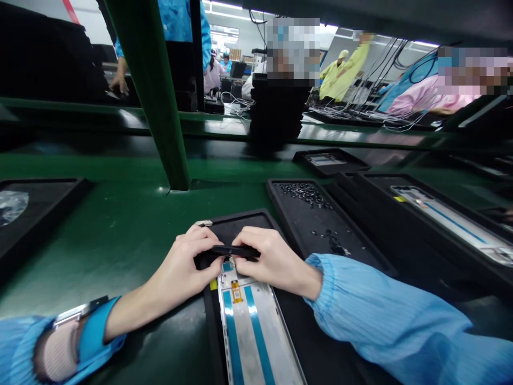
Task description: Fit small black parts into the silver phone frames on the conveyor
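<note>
My left hand (196, 259) and my right hand (266, 259) meet at the top end of a silver phone frame (276, 331). A narrow black bar-like piece (228, 250) spans between them, with the fingers of both hands closed on it; its exact kind is unclear. Blue strips run along the frame, and an orange flex cable (236, 293) lies near its upper part. The frame rests in a black tray (248, 220), with a yellow tab (214, 285) at its left edge. My fingers hide part of the frame's top end.
Right of my hands, a black tray (288, 227) holds many small dark parts (306, 195). Another phone frame (449, 216) lies in a tray farther right. A green post (160, 101) rises from the green bench (120, 214). Black trays are stacked (278, 109) behind; people work beyond.
</note>
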The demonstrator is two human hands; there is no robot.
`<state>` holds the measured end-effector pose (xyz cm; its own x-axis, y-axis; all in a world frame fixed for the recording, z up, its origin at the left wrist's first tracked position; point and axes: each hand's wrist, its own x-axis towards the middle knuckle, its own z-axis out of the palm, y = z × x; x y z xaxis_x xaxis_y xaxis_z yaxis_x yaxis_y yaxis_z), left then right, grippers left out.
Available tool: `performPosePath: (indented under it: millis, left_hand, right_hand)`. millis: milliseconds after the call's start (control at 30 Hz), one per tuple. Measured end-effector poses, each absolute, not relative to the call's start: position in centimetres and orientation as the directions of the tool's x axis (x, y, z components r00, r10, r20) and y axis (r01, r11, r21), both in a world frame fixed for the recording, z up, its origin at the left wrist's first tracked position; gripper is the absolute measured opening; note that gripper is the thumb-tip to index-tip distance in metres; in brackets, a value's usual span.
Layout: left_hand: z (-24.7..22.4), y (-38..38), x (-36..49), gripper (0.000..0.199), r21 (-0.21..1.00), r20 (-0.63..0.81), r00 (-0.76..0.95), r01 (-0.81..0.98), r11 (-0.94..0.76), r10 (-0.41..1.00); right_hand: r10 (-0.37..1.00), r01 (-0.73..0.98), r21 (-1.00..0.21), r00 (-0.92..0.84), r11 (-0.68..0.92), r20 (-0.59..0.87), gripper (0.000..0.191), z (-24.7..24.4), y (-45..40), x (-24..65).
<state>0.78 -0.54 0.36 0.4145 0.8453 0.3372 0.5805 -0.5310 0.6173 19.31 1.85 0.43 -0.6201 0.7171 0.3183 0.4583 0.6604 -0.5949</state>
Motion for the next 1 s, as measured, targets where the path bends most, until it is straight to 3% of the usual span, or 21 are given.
performPosePath:
  millis: [400, 600, 800, 1000]
  left_hand:
    - [0.1, -0.6, 0.5, 0.019, 0.656, 0.304, 0.403, 0.569, -0.496, 0.863]
    - [0.1, -0.5, 0.7, 0.015, 0.623, 0.368, 0.424, 0.548, -0.558, 0.828]
    - [-0.1, -1.2, 0.6, 0.016, 0.479, 0.340, 0.482, 0.650, -0.590, 0.808]
    - [0.8, -1.7, 0.7, 0.021, 0.289, 0.339, 0.608, 0.659, -0.694, 0.718]
  right_hand:
    - [0.658, 0.465, -0.535, -0.710, 0.705, 0.251, 0.010, 0.7, 1.8, 19.5]
    - [0.727, 0.483, -0.630, -0.658, 0.608, 0.197, 0.005, 1.7, 2.6, 19.2]
    - [0.786, 0.467, -0.817, -0.617, 0.338, -0.027, 0.005, 1.8, 3.4, 19.4]
    - [0.809, 0.474, -0.851, -0.578, 0.225, -0.109, 0.007, 1.4, 3.5, 19.3]
